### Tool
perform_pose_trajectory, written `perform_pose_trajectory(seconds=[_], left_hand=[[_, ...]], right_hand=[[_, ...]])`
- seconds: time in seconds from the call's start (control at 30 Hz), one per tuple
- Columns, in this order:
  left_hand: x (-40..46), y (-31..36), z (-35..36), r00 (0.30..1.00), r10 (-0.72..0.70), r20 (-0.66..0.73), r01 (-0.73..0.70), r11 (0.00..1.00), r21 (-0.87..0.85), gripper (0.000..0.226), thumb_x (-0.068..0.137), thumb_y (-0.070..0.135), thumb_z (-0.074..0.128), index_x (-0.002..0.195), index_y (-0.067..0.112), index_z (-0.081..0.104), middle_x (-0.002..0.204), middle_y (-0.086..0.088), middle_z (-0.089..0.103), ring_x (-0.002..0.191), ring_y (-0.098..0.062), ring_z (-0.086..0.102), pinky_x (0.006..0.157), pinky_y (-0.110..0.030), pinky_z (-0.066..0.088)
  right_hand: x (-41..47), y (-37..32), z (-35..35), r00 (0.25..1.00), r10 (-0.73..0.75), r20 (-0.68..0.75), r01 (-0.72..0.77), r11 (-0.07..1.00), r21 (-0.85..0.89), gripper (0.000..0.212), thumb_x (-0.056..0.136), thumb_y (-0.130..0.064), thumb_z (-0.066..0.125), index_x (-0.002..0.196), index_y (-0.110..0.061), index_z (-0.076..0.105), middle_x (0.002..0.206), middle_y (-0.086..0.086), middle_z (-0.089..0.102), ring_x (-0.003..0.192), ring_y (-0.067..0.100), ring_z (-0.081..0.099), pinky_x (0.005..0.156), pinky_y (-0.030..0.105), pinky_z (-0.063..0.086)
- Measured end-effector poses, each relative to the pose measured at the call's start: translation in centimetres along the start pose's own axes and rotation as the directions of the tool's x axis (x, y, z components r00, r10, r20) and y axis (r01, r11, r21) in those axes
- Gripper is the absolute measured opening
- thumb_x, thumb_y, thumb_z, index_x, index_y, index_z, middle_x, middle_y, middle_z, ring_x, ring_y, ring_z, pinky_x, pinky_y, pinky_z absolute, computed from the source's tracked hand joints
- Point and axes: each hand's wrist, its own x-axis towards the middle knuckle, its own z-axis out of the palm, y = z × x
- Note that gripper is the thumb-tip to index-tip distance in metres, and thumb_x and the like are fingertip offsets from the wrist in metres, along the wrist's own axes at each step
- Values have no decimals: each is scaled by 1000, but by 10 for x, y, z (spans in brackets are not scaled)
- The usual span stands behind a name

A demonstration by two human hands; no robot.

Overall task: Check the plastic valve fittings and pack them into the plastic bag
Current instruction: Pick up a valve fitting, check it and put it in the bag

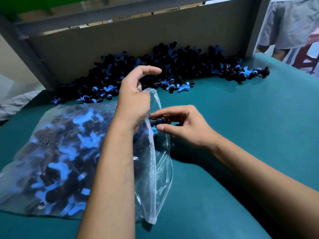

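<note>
Valve fitting pinched in your right hand sits at the plastic bag mouth, which your left hand grips open — packing step; push it inside next and let go.

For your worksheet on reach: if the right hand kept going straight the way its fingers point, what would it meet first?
Probably the plastic bag at its open mouth, held up by the left hand; the right hand carries a valve fitting leftward.
</note>
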Motion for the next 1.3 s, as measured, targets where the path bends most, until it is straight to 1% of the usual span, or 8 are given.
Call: perform_pose_trajectory(seconds=[0.17,0.27,0.37,0.5,0.67,0.9,1.07,1.3], left_hand=[[-1,7,11,998,46,32,-45,998,-53,76,53,-15,27,101,26,71,112,21,69,117,5,57,93,-3,34],[-2,5,19,999,27,35,-26,999,-46,76,52,-16,26,96,26,71,114,18,69,125,6,55,108,-13,33],[-3,-5,23,1000,14,-11,-13,998,62,67,61,-17,30,91,24,73,102,22,69,112,1,62,100,-24,47],[-3,-20,26,996,-57,-74,68,986,154,56,67,-10,35,87,26,73,76,22,64,63,2,48,62,-24,41],[-10,-37,31,988,-147,-50,155,917,367,48,74,-7,44,92,29,69,96,8,71,79,-14,62,69,-30,48],[-15,-44,35,985,-170,-34,166,870,465,34,77,2,55,94,26,71,76,5,57,57,-18,46,59,-30,38],[-15,-42,33,982,-180,-54,185,870,457,32,79,3,56,94,28,71,73,14,53,55,-14,48,59,-29,44],[-16,-43,33,979,-197,-54,200,868,455,33,79,5,55,92,31,70,75,13,53,51,-17,46,58,-31,48]], right_hand=[[9,7,43,991,-102,-91,69,948,-310,15,86,-26,63,74,-21,69,74,-7,63,80,19,53,67,30,43],[25,1,60,990,-121,-79,79,913,-401,14,77,-27,52,68,-38,49,75,-3,50,83,20,41,65,31,38],[31,2,59,996,-42,-79,11,934,-356,22,79,-23,51,79,-45,52,90,9,57,89,25,49,67,43,51],[24,10,42,980,-59,-190,10,968,-252,17,75,4,64,80,-11,70,88,10,68,85,25,65,69,41,55],[51,28,-3,809,-11,-588,-278,874,-399,29,78,-1,57,89,-17,78,85,-4,72,80,13,63,81,29,51],[96,69,-73,944,180,-276,-309,192,-931,66,92,-30,55,153,-28,30,164,9,10,148,36,10,108,58,35],[110,82,-103,888,426,-175,-284,208,-936,71,95,-29,51,159,-32,20,168,15,2,154,38,3,125,48,14],[73,57,-91,942,260,-213,-276,238,-931,33,92,-44,58,123,-32,57,117,16,42,109,40,43,98,48,44]])
